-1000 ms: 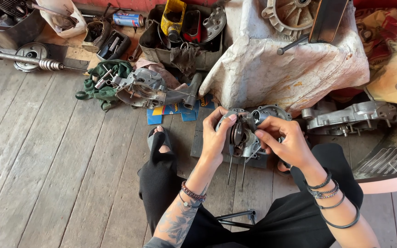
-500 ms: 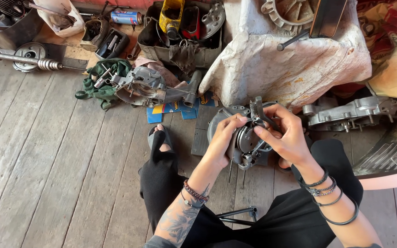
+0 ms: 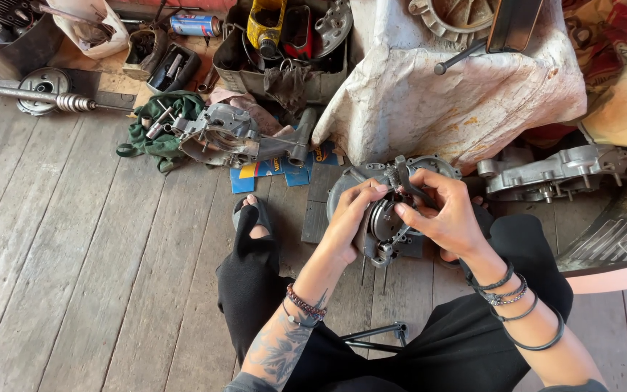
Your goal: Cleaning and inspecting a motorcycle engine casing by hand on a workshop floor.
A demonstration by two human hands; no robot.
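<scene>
A grey metal engine part, round with a dark inner disc, rests over a round metal casing on the wooden floor between my knees. My left hand grips its left side, fingertips curled over the top edge. On the right, my right hand pinches a small dark metal piece at the part's top with thumb and fingers. Both wrists wear bracelets. My black-trousered legs and one foot in a black sandal frame the work.
A second grey engine casing lies on green cloth at upper left. A crate of tools, a spray can, a shaft with spring, a stained white cloth bundle and another casing line the back.
My hands have turned the engine part and shifted slightly right. The right hand's fingers moved up onto the small dark piece at its top.
</scene>
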